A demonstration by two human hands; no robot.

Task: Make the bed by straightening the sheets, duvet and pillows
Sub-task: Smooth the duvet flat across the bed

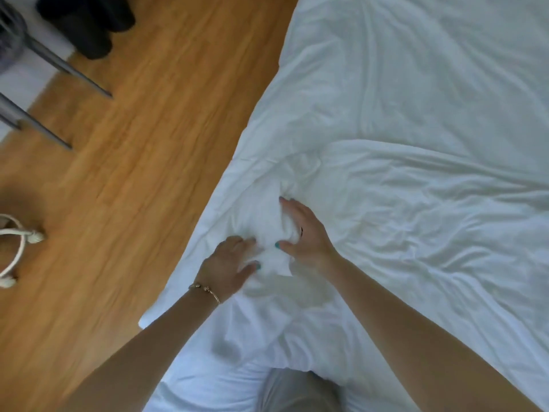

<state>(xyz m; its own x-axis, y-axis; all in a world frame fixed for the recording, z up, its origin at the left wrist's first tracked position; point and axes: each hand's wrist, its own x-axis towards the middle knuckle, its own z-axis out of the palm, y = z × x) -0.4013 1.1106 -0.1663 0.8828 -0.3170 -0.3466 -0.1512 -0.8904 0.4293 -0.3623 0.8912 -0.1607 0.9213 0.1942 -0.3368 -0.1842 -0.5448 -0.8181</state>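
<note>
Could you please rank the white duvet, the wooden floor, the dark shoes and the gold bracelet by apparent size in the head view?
1. White duvet
2. Wooden floor
3. Dark shoes, far from the camera
4. Gold bracelet

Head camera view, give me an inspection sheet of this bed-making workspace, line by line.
Surface: bed, white and wrinkled.
Job's things: duvet, creased, its corner bunched between the hands; no pillow clearly seen.
Clutter: nothing seen on the bed.
Grippers: left hand and right hand both grip the bunched fabric.
Cables: white rope handle on the floor.
Surroundings: wooden floor, grey chair legs, dark shoes.
</note>
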